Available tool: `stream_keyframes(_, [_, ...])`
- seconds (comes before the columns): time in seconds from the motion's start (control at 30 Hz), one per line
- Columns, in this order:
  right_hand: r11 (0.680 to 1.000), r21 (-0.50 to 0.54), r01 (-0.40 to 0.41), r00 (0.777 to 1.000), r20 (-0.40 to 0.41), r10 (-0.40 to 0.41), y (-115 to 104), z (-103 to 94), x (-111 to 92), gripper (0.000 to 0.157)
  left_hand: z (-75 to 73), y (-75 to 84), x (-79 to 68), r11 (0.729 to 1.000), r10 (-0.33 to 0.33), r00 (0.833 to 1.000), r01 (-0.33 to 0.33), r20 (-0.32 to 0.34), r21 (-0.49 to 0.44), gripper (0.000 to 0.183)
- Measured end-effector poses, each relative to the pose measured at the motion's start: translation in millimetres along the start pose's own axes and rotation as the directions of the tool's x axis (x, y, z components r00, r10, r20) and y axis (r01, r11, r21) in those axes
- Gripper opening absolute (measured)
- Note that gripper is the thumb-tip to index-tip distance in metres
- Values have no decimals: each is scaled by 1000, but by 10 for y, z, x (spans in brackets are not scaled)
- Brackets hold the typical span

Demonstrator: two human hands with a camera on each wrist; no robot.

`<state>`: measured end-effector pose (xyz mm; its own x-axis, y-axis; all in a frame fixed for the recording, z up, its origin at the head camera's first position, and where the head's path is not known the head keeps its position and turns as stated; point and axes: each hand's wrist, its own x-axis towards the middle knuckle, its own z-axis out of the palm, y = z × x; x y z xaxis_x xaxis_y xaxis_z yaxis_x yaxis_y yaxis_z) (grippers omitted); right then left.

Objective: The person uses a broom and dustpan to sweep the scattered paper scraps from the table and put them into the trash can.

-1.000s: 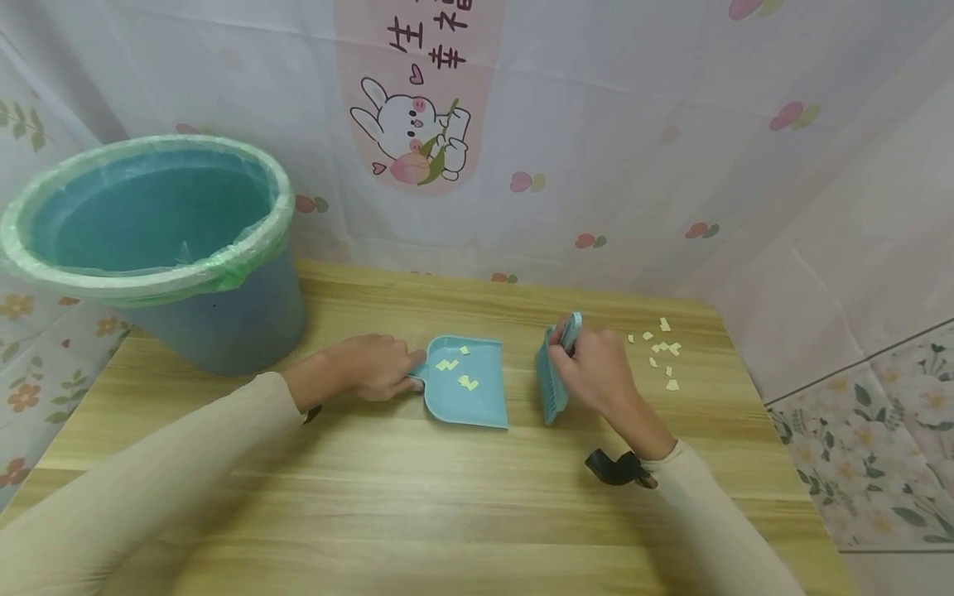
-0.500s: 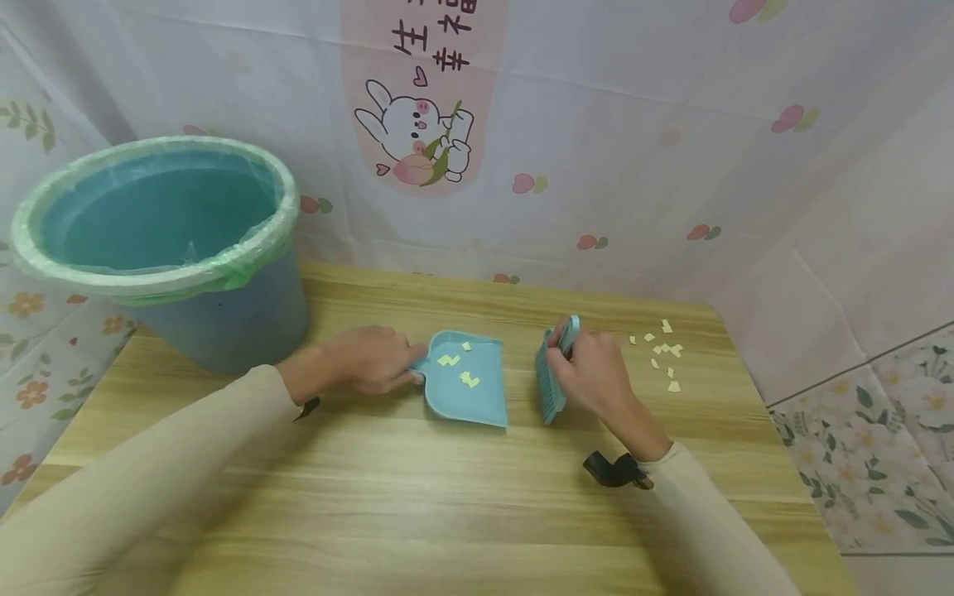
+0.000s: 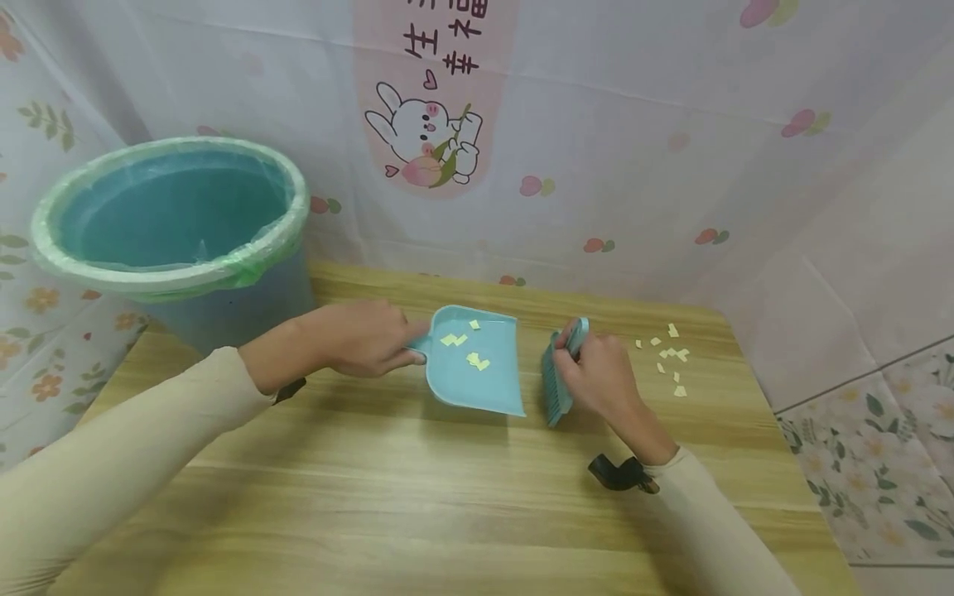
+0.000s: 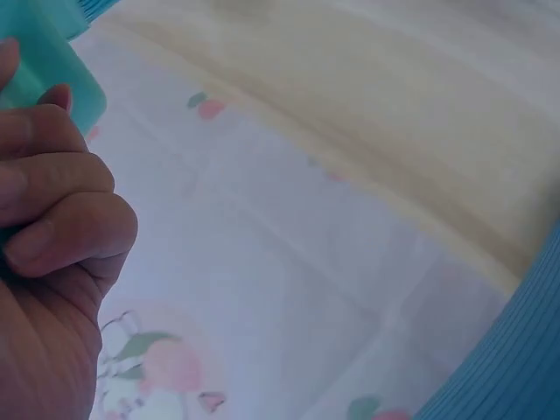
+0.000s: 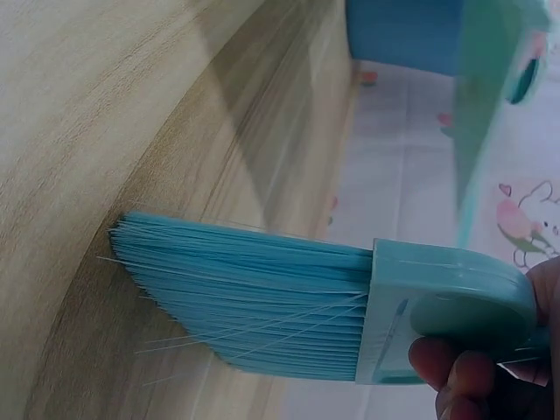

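Observation:
My left hand (image 3: 365,338) grips the handle of a light-blue dustpan (image 3: 465,389), which hangs above the table with its open edge facing right. Several pale-yellow paper scraps (image 3: 453,340) lie in the pan. In the left wrist view, curled fingers (image 4: 66,184) wrap the handle, and only part of the dustpan (image 4: 66,66) shows. My right hand (image 3: 602,377) holds a blue hand brush (image 3: 555,389) just right of the pan. Seen from the right wrist, its bristles (image 5: 254,293) point down at the wood, the tips at or near it. More scraps (image 3: 673,354) lie beyond the right hand.
A big blue bucket (image 3: 300,199) with a clear liner folded over its rim stands at the table's back left. A patterned curtain (image 3: 633,149) hangs along the back edge. Wooden tabletop (image 3: 447,497) stretches in front of both hands.
The dustpan has risen off the table in my left hand, carrying its scraps; its shadow now shows below. The brush and right hand have stayed nearly in place. The head view has shifted slightly.

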<state>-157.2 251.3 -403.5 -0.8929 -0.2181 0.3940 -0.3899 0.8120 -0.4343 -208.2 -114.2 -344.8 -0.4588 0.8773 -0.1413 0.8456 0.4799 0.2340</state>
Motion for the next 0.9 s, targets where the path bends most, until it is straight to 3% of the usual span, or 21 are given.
stream_keyframes(0.37, [1000, 4, 5, 1000, -5, -5, -11, -18, 1, 14, -502, 177, -198, 990, 26, 994, -12, -102, 138, 25])
stream_keyframes(0.63, [1000, 6, 3, 1000, 3, -3, -3, -23, -18, 14, -863, 253, -358, 988, -21, 990, 43, -142, 148, 26])
stream_keyframes(0.9, [1000, 23, -16, 1000, 2, 16, 16, -31, -31, 16, -1083, 215, -582, 974, -75, 980, 111, -184, 198, 25])
